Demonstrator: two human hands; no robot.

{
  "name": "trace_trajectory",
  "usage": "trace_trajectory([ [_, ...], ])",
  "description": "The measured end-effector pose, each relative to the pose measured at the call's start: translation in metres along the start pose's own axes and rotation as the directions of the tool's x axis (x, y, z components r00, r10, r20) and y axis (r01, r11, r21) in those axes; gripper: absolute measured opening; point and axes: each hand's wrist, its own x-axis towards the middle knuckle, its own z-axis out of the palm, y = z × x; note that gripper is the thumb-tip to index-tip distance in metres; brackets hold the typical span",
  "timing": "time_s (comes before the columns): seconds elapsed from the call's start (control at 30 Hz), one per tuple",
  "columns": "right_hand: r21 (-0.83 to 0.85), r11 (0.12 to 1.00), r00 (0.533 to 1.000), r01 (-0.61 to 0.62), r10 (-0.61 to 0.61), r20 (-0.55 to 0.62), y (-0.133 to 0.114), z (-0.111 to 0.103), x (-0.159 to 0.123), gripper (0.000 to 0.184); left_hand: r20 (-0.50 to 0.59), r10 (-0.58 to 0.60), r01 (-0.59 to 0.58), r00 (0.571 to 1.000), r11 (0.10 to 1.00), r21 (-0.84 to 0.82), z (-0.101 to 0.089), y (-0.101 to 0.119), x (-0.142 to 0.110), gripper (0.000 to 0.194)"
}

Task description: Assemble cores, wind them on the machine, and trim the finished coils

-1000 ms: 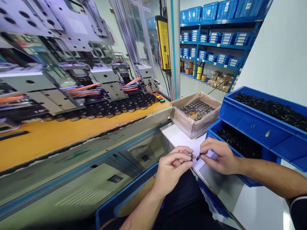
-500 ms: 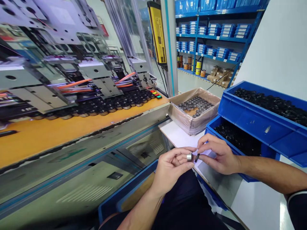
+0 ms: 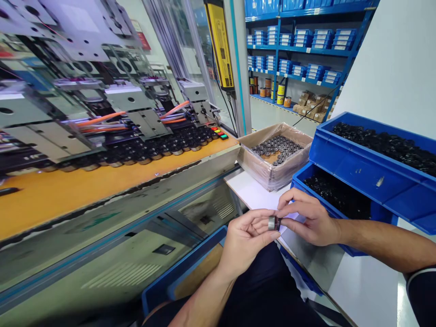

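Note:
My left hand (image 3: 247, 238) holds a small silver metal ring (image 3: 271, 222) between thumb and fingers. Against the ring's right side sits a small black plastic part (image 3: 278, 223), pinched by my right hand (image 3: 306, 218). The two pieces touch; whether one is seated in the other I cannot tell. Both hands meet above my lap, by the edge of a white table (image 3: 247, 186). Closest to the right hand is the lower blue bin (image 3: 298, 179), which holds many black parts (image 3: 335, 195).
An upper blue bin (image 3: 361, 159) of black parts rises at the right. Behind the hands stands a plastic-lined carton (image 3: 262, 175) with metal pieces. A machine bench (image 3: 136, 181) carrying rows of parts (image 3: 153, 150) fills the left. Blue shelving (image 3: 306, 52) is at the back.
The black part has come up against the metal ring as my right hand moved slightly left; a gap separated them before. The view has shifted slightly.

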Motion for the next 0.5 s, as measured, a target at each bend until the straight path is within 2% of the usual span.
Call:
trace_trajectory([
  [0.17, -0.062, 0.997, 0.999, 0.044, -0.043, 0.021, -0.0018, -0.0013, 0.0022, 0.018, 0.05, 0.004, -0.005, 0.999, 1.0, 0.015, 0.0008, -0.0041, -0.0006, 0.032],
  [0.3, -0.181, 0.966, 0.982, 0.184, -0.173, 0.074, -0.001, -0.0005, 0.0013, 0.035, 0.02, 0.053, -0.053, 0.998, 0.999, -0.003, -0.0014, -0.0043, -0.0016, 0.032],
  [0.4, -0.307, 0.91, 0.961, 0.278, -0.266, 0.079, 0.002, 0.0009, -0.0015, 0.031, 0.003, 0.063, -0.063, 0.998, 0.998, -0.013, -0.0013, -0.0037, -0.0021, 0.034],
  [0.5, -0.35, 0.882, 0.949, 0.315, -0.304, 0.088, 0.0041, 0.0014, -0.0028, 0.026, 0.008, 0.049, -0.049, 0.999, 0.998, -0.026, -0.0004, -0.0034, -0.0025, 0.034],
])
